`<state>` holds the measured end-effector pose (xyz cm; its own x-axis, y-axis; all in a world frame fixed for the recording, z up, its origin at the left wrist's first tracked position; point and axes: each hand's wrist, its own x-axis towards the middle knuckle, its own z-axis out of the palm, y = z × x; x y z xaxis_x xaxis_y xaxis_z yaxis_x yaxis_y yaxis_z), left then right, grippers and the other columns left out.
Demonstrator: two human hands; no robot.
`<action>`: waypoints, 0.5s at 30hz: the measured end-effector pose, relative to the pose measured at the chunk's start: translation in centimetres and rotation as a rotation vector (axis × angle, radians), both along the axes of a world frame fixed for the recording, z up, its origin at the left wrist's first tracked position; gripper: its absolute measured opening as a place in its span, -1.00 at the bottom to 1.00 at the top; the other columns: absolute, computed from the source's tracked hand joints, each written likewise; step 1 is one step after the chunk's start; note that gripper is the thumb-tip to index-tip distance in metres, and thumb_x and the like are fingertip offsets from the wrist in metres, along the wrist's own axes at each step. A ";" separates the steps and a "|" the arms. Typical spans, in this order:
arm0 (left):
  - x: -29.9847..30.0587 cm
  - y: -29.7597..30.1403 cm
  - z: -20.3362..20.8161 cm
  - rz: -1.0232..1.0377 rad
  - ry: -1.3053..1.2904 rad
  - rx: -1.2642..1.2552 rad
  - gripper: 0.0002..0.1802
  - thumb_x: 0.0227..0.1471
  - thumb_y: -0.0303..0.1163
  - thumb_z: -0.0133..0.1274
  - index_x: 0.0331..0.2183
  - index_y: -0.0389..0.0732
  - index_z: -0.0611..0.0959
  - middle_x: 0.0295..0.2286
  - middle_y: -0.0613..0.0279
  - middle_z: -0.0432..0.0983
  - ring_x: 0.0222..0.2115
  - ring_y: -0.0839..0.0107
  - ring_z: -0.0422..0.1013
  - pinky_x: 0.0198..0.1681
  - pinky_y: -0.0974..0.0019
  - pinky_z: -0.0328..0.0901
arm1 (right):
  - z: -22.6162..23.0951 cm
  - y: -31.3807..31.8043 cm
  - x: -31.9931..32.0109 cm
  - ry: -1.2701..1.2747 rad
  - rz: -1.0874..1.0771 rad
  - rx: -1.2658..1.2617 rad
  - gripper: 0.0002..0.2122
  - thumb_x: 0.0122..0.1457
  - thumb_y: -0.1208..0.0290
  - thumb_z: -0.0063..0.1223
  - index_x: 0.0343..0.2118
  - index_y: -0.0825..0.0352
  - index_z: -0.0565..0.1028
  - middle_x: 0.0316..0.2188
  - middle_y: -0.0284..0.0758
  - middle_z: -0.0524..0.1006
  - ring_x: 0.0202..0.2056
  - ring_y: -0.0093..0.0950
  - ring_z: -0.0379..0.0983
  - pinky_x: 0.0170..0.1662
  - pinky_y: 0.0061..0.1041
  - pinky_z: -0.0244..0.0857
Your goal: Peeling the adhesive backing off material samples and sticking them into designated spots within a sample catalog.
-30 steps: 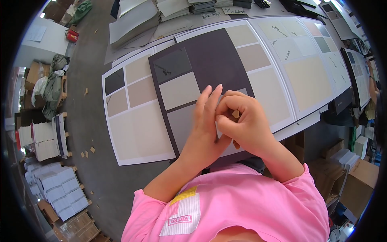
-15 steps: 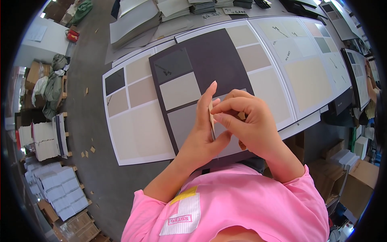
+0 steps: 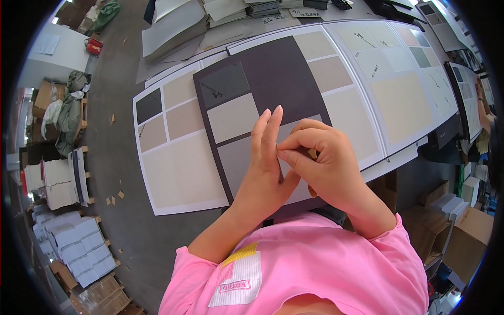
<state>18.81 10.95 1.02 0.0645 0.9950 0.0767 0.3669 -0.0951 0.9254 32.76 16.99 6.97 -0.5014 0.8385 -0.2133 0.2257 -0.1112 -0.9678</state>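
My left hand (image 3: 264,163) is raised edge-on over the board, its fingers stretched upward. A thin flat piece (image 3: 281,170), seen almost on edge, lies between its palm and thumb; its face is hidden. My right hand (image 3: 328,157) meets it from the right, with thumb and forefinger pinched against the left palm. What is in that pinch is too small to make out. A small tan scrap (image 3: 313,153) shows within the curled right fingers. Below both hands lies a dark sample board (image 3: 278,73) with grey and cream rectangles, resting on a larger white sample board (image 3: 181,181).
Further swatch panels (image 3: 401,110) extend to the right. Stacked sheets (image 3: 176,31) stand at the table's far side. Tan scraps (image 3: 121,194) dot the floor at left, near pallets of white stacks (image 3: 79,244). Cardboard boxes (image 3: 472,236) stand at lower right. Another person's arm (image 3: 484,107) shows at far right.
The left hand has turned slightly and its fingers have spread a little. The tan strip seen along its palm is now hidden. The right hand stays pinched in nearly the same place.
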 end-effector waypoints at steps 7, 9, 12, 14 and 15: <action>0.0 -0.2 0.1 -0.005 -0.009 -0.019 0.09 -0.04 -0.65 0.17 0.35 0.02 -0.08 0.29 -0.18 -0.28 0.25 -0.18 0.03 0.09 0.06 0.30 | -0.5 0.0 -0.1 -0.012 0.019 0.073 -0.96 0.10 0.64 0.09 -0.43 0.48 0.56 -0.46 -0.42 0.40 -0.67 -0.68 0.37 -0.73 -0.67 0.17; 0.0 -0.2 0.1 -0.008 -0.009 -0.033 0.10 -0.06 -0.64 0.18 0.35 0.01 -0.09 0.29 -0.17 -0.29 0.25 -0.18 0.01 0.09 0.06 0.30 | -0.8 -0.2 -0.4 -0.008 0.009 0.116 -0.96 0.09 0.64 0.08 -0.45 0.48 0.54 -0.47 -0.42 0.40 -0.68 -0.69 0.34 -0.72 -0.66 0.17; 0.0 -0.2 -0.5 -0.025 0.031 0.008 0.11 -0.07 -0.66 0.18 0.35 -0.01 -0.09 0.29 -0.15 -0.28 0.26 -0.16 0.01 0.10 0.07 0.30 | -1.2 -0.3 -0.6 0.002 -0.016 0.167 -0.97 0.06 0.64 0.06 -0.49 0.46 0.50 -0.47 -0.42 0.40 -0.67 -0.70 0.30 -0.72 -0.67 0.16; 0.0 -0.3 -0.4 -0.030 -0.077 -0.066 0.10 -0.07 -0.66 0.16 0.35 -0.02 -0.10 0.29 -0.14 -0.25 0.27 -0.13 0.00 0.13 0.06 0.27 | -1.6 -0.4 -0.6 0.010 -0.029 0.173 -0.96 0.04 0.64 0.06 -0.51 0.46 0.48 -0.47 -0.42 0.39 -0.67 -0.71 0.29 -0.71 -0.67 0.14; -0.1 -0.3 -0.4 -0.035 -0.186 -0.140 0.10 -0.08 -0.67 0.14 0.35 -0.04 -0.10 0.29 -0.13 -0.22 0.28 -0.11 -0.01 0.16 0.05 0.23 | -1.8 -0.3 -0.6 0.038 -0.033 0.176 -0.97 0.05 0.63 0.04 -0.49 0.44 0.48 -0.50 -0.43 0.40 -0.68 -0.71 0.29 -0.72 -0.68 0.12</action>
<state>18.72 10.65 0.65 0.0970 0.9941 -0.0479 0.1879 0.0290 0.9818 32.17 16.66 5.17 -0.4775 0.8776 -0.0430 0.1876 0.0540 -0.9808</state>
